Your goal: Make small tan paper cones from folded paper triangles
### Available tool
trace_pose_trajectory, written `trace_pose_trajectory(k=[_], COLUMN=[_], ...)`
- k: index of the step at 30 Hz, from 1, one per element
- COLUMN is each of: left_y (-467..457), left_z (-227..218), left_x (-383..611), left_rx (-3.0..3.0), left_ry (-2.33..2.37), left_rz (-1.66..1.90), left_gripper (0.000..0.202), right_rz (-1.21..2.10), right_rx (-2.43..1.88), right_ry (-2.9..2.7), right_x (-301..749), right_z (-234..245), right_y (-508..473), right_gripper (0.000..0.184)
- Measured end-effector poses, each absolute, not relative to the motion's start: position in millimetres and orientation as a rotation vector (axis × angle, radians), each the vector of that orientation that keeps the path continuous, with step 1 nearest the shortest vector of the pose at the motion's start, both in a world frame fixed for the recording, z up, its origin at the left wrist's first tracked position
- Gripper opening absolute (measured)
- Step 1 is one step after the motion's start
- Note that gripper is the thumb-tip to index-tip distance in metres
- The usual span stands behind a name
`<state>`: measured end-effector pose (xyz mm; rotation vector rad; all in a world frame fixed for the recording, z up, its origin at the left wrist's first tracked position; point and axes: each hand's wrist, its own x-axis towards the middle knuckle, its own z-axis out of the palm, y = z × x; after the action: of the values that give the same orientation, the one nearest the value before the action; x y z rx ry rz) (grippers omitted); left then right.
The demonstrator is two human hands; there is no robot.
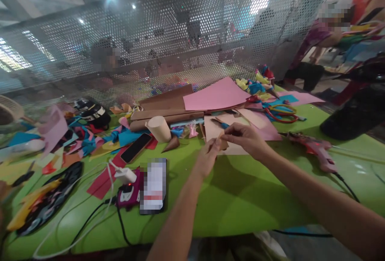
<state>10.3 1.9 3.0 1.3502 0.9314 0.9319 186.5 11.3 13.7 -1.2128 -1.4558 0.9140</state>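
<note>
Over the green table (pixel 237 196), my left hand (pixel 208 155) and my right hand (pixel 244 137) meet fingertip to fingertip. Both pinch a small piece of tan-brown paper (pixel 224 144), partly hidden by the fingers. Beneath them lies a pale peach sheet of paper (pixel 237 149). Just beyond my fingers rests a dark tool with a blue part (pixel 222 124), its kind unclear. To the left stand a brown paper cone (pixel 172 143) lying on its side and an upright cream paper tube (pixel 159 128).
A pink glue gun (pixel 321 152) lies at right with its cord trailing. Two phones (pixel 136 147), a purple power socket (pixel 129 194) and loose cables occupy the left. Paper scraps, pink sheets (pixel 216 94) and brown rolls (pixel 168 118) line the back, before a perforated metal screen (pixel 180 32).
</note>
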Motion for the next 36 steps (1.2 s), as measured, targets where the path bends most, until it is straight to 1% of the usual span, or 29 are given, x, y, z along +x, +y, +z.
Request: trace_pose_trajectory(k=[4,9,12,16,20,26,30,36], left_y=[4.3,3.5,1.6,1.5,4.5,8.6,8.8,8.9], left_z=[-1.7,-1.2,3.2,7.5,7.2,6.9,7.2,8.1], left_x=[12.5,13.0,12.3,10.6,9.3,6.9,6.4,6.5], left_rx=[1.538,1.665,1.717,1.721,1.574,1.338,1.293,1.239], left_ry=[0.931,1.017,1.03,1.041,0.977,1.004,1.027,1.017], left_rz=[0.901,0.87,0.849,0.874,0.939,1.005,1.061,1.073], left_gripper=[0.021,0.016,0.014,0.019,0.022,0.037,0.034,0.031], right_rz=[0.975,1.046,0.98,0.937,0.961,0.965,1.002,1.133], right_rx=[-1.195,-1.18,-1.215,-1.216,-1.185,-1.145,-1.142,-1.11], right_ry=[-1.38,-1.407,-1.398,-1.337,-1.292,-1.233,-1.218,-1.039], right_x=[189.6,184.7,183.6,187.0,191.5,196.3,195.7,191.5], right_z=[13.3,18.4,19.5,18.4,18.0,18.5,19.8,20.2], right_y=[6.2,-1.2,-2.3,0.8,4.7,6.9,6.6,8.0], right_gripper=[0.045,0.043,0.043,0.045,0.045,0.053,0.053,0.054])
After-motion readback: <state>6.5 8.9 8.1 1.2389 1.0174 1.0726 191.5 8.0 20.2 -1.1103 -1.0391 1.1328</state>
